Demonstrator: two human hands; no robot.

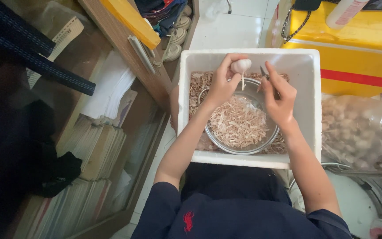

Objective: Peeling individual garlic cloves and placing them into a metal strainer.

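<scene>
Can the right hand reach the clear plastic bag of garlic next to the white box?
Probably yes. The clear plastic bag of garlic lies just beyond the white foam box's right wall, on the right hand's own side, with nothing between. That hand holds a small blade, though, so grabbing may be awkward.

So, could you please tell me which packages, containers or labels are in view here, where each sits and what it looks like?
White foam box: centre, square, under both hands.
Clear plastic bag: right of the box, full of pale bulbs.
Yellow box: top right, with a red stripe.
White bottle: on the yellow box, pinkish label.
Yellow package: top left, flat, on the wooden shelf.
</scene>
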